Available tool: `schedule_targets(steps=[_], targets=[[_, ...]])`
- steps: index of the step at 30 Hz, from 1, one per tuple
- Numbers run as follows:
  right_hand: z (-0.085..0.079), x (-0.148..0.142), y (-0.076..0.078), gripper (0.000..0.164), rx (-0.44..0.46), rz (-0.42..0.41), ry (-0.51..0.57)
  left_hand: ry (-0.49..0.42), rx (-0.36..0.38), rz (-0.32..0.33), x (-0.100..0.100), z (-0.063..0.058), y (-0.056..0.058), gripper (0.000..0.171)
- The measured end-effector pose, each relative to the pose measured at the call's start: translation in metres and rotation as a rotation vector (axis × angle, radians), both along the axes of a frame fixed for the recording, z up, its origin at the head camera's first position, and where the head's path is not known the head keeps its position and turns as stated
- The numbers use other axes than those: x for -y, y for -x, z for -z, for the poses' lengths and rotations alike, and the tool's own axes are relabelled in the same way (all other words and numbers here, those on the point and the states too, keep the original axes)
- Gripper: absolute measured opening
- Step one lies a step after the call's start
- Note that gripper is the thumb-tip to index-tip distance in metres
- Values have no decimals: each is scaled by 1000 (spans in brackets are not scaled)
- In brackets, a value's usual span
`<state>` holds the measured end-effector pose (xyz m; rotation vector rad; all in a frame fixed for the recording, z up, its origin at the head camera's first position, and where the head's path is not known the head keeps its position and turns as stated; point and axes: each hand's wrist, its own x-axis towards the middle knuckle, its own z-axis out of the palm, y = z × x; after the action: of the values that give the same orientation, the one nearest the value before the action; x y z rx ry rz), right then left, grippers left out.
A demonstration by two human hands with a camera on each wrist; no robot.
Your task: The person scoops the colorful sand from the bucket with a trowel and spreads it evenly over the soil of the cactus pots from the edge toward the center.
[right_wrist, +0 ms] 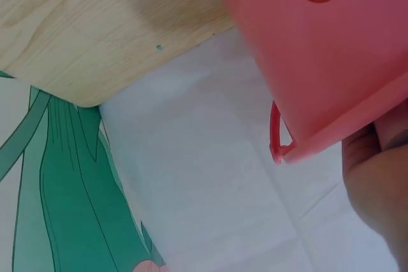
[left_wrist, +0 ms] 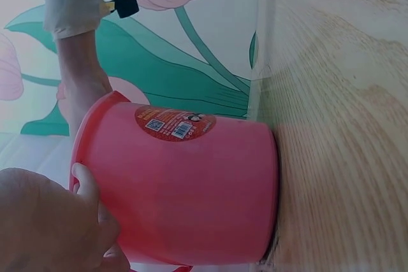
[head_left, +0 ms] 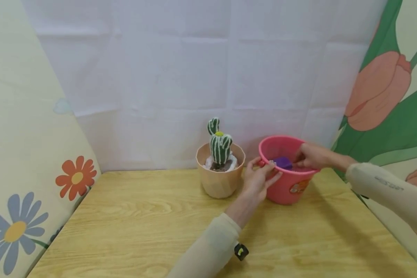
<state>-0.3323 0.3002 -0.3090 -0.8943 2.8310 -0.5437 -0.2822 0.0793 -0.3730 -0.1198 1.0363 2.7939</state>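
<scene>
A pink plastic bucket (head_left: 285, 191) stands upright on the table. My left hand (head_left: 256, 179) holds its near left rim; in the left wrist view, fingers of that left hand (left_wrist: 60, 221) lie against the outside wall just below the rim. My right hand (head_left: 311, 155) reaches over the right side into the bucket, its fingertips partly hidden. Beside those fingertips, inside the bucket, shows a purple object (head_left: 283, 162) whose kind I cannot tell. The right wrist view has the right hand (right_wrist: 376, 176) at the bucket's mouth, fingers hidden behind the wall.
Left of the bucket stands a peach-coloured pot (head_left: 218, 185) with a knitted green-and-white cactus (head_left: 219, 148). Both rest on a wood-grain table (head_left: 132, 231). Behind hangs a white cloth (head_left: 173, 77), with flower-patterned panels at both sides. A red handle (right_wrist: 275, 133) hangs from the bucket's rim.
</scene>
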Motion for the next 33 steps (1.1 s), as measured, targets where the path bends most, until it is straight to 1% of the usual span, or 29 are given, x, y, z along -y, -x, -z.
schedule_targets(steps=[2,5,13,16,20,24,27,29,33], targets=[[0,-1,0,9,21,-9,24,-3,1,1,0,1,0,52],[-2,-1,-1,10,27,-28,45,-11,-3,6,1,1,1,53],[-3,-1,1,11,104,-8,67,-4,3,3,3,2,1,53],[-3,-3,1,9,107,-29,77,-2,-4,4,3,2,1,53],[-5,-6,-2,9,148,-38,105,-3,-11,8,2,4,0,53],[-12,-5,-6,13,197,-20,107,-10,-16,9,1,5,1,54],[-17,-5,-8,13,209,-22,100,-17,-17,14,2,4,2,55],[-19,-7,-9,14,216,-28,108,-24,-15,20,3,3,2,55],[-21,-11,-11,18,241,-11,118,-31,-7,22,5,2,1,53]])
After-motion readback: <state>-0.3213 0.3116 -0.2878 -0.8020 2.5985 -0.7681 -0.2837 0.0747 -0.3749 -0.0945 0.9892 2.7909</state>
